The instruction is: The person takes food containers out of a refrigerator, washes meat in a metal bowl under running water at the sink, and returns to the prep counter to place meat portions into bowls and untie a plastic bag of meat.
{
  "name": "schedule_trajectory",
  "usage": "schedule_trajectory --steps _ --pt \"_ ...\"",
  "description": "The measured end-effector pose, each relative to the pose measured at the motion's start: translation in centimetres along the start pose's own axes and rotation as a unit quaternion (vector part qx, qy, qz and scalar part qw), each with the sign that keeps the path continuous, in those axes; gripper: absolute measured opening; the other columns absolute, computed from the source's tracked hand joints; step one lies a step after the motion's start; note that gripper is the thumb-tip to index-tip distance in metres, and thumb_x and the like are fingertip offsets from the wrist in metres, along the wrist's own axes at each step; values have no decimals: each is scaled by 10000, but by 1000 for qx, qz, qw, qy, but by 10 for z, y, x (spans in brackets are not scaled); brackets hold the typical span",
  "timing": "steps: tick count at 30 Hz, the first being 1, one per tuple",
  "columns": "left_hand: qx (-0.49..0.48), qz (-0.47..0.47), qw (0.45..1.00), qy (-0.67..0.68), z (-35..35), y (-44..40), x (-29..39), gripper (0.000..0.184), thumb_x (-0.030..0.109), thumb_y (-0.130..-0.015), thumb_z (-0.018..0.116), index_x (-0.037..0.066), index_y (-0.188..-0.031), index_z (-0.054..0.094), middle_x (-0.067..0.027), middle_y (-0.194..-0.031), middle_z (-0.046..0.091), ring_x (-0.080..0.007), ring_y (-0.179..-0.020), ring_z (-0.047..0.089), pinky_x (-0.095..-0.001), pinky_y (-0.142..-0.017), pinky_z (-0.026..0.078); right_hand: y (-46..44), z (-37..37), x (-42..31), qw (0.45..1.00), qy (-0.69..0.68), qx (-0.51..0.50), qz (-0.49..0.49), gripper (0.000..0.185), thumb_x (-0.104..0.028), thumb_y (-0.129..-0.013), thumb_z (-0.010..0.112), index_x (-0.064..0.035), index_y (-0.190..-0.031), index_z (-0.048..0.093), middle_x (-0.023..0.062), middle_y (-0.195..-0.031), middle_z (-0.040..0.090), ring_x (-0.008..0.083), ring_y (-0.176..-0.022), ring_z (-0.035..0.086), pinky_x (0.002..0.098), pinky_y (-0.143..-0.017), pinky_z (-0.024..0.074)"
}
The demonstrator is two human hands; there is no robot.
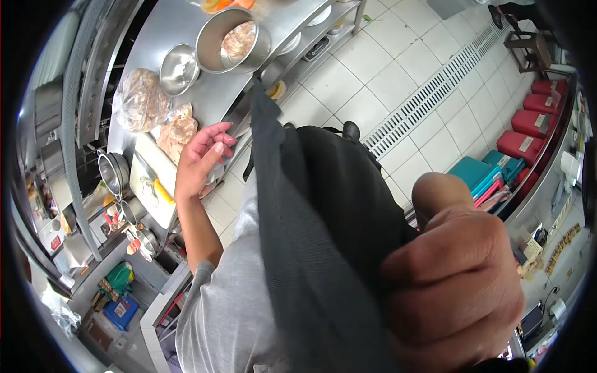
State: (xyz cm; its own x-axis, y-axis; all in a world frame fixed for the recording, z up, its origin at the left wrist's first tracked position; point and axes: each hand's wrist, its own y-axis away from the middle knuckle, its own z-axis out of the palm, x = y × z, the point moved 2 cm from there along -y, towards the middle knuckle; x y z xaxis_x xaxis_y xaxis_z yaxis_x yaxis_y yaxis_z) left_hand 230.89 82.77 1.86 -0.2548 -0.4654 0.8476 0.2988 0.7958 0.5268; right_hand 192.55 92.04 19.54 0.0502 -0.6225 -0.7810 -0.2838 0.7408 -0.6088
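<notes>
On the left, my left hand (208, 149) is raised beside the steel counter's edge, its fingers loosely bent and apart, with nothing visible between them. Close to the camera at lower right, my right hand (460, 280) is closed in a fist at the edge of a black apron (311, 248). The apron hangs stretched across the middle, over a grey shirt (230, 311). Near my left hand lie raw meat (180, 127) and a plastic bag of meat (140, 99). A white cutting board (165, 208) carries a knife with a yellow handle (163, 191).
On the counter (217, 99) stand a large pot (208, 40) with meat inside and a steel bowl (180, 69). A floor drain grate (429, 96) crosses the tiles. Red containers (522, 144) and teal ones (476, 174) line the right. Part of another person (525, 12) shows at top right.
</notes>
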Motion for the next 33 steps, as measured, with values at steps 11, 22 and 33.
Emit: schedule_trajectory --steps 11,22,33 --pt "58 50 996 -55 -10 2 -4 445 215 -993 655 23 -1386 571 -38 -1085 688 -116 -965 630 -275 -844 517 43 -68 120 943 279 -120 135 385 -135 -929 605 10 -1284 636 226 -917 681 360 -800 666 425 -709 545" --pt "6 102 991 -82 -39 -21 3 423 226 -1002 641 7 -1356 566 -59 -1045 689 -93 -828 627 -221 -674 488 199 -431 123 637 134 649 394 584 -339 -892 768 35 -1278 539 157 -1190 601 303 -1006 642 454 -724 589" --pt "-24 130 988 -85 -42 -31 7 420 238 -1008 625 6 -1353 565 -59 -1039 685 -102 -819 642 -223 -660 496 188 -425 38 645 152 673 328 817 -230 -904 750 -24 -1521 254 178 -1236 580 321 -931 679 448 -724 589"
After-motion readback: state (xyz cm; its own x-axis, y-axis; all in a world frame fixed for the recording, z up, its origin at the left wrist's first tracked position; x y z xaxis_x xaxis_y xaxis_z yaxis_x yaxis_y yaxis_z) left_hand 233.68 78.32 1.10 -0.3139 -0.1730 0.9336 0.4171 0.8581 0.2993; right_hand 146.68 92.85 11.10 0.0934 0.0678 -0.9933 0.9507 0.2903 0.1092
